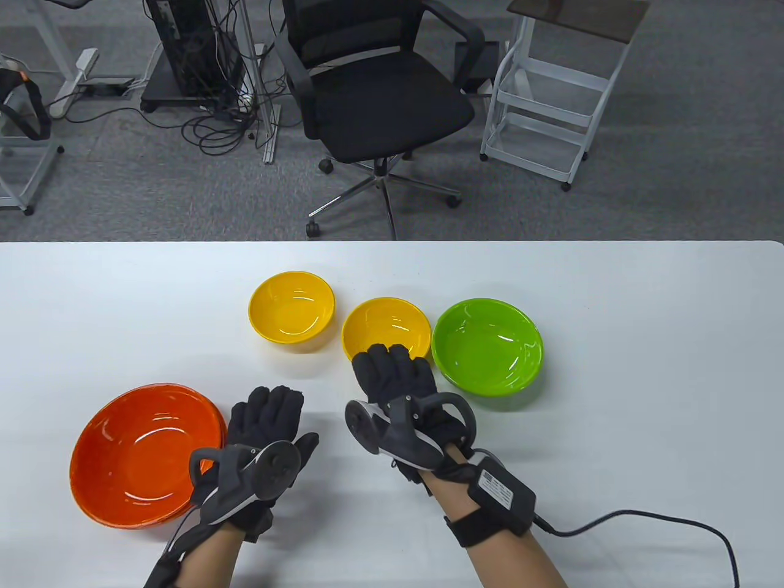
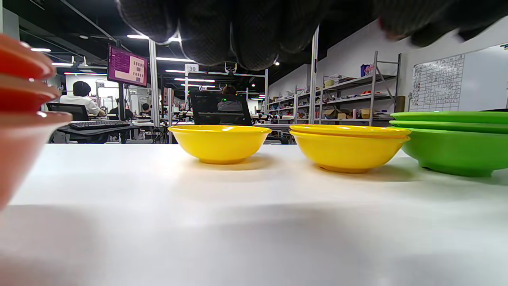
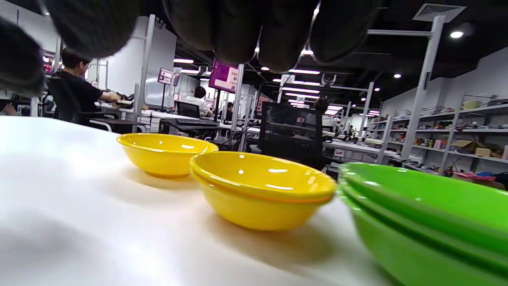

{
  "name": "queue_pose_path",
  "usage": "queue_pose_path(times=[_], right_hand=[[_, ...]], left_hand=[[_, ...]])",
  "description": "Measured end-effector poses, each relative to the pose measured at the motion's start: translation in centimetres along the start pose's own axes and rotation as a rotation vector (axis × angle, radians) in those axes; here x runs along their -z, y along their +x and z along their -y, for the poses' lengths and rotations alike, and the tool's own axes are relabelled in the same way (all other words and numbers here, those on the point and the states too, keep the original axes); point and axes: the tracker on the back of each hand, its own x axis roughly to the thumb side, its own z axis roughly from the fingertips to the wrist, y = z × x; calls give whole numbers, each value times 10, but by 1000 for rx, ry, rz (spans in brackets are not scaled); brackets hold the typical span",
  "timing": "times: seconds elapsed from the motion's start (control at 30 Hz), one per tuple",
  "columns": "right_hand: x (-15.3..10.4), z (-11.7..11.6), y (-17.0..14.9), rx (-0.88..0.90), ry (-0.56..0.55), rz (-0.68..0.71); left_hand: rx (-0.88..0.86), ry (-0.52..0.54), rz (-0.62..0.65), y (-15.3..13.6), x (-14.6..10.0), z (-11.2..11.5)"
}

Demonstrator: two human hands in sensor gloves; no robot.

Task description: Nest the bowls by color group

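A single yellow bowl point(image 1: 291, 313) stands at the middle back of the white table point(image 1: 643, 367). To its right is a stack of two nested yellow bowls point(image 1: 386, 324), then a stack of green bowls point(image 1: 487, 346). A stack of orange bowls point(image 1: 144, 456) is at the front left. My right hand point(image 1: 392, 367) is open and holds nothing, its fingertips at the near rim of the yellow stack point(image 3: 262, 190). My left hand point(image 1: 269, 407) is open and holds nothing, just right of the orange stack point(image 2: 24, 91). The left wrist view shows the single yellow bowl point(image 2: 219, 143) ahead.
The green stack point(image 3: 428, 222) almost touches the yellow stack on the right. A cable point(image 1: 661, 527) runs from my right wrist across the table's front right. A black office chair point(image 1: 380, 92) and a white cart point(image 1: 551, 104) stand beyond the far edge.
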Motion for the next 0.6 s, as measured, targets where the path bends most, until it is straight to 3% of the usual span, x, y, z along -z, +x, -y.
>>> queue_pose_path(times=[0.23, 0.33, 0.6], right_hand=[[-74, 9, -38, 44, -47, -47], [-82, 6, -44, 69, -53, -51], [-90, 11, -50, 46, -87, -56]], left_hand=[[71, -83, -47, 15, 19, -1], [133, -115, -50, 17, 43, 1], [256, -236, -220, 10, 121, 17]])
